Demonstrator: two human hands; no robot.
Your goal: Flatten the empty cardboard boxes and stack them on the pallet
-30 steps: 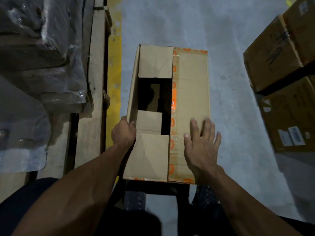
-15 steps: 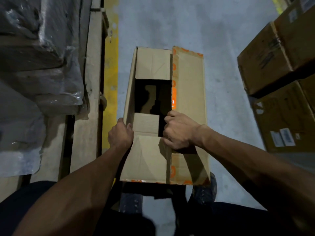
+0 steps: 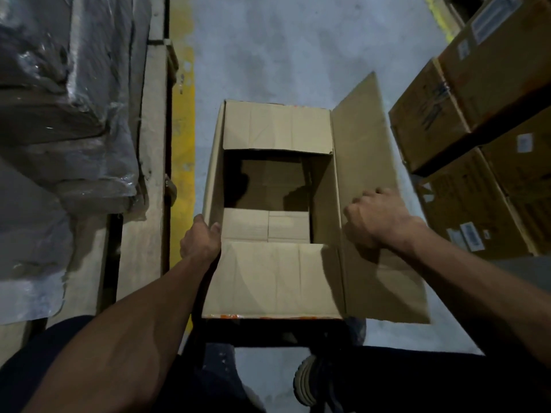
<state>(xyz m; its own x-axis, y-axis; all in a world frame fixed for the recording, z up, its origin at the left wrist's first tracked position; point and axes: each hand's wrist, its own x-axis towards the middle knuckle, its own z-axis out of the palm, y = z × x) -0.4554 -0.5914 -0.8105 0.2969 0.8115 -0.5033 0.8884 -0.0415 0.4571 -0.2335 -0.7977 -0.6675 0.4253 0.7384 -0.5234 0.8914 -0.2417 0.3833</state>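
Note:
A brown cardboard box (image 3: 280,281) stands open-topped on the grey floor in front of me, its inside dark and empty. Its long right flap (image 3: 366,162) is folded outward to the right. My right hand (image 3: 372,219) grips that flap near its hinge, fingers curled over it. My left hand (image 3: 201,239) grips the box's left wall at the rim, beside the near short flap. The far short flap (image 3: 277,128) lies folded inward over the opening. A wooden pallet (image 3: 149,162) runs along the left.
Plastic-wrapped goods (image 3: 62,120) sit on the pallet at left. A yellow floor line (image 3: 183,120) runs between pallet and box. Stacked sealed cartons (image 3: 483,120) stand at right, close to the open flap. My legs and a shoe (image 3: 307,380) are below the box.
My right hand went from lying flat on the taped right flap to gripping its inner edge, then swung the flap outward to the right. The left hand stayed on the left wall.

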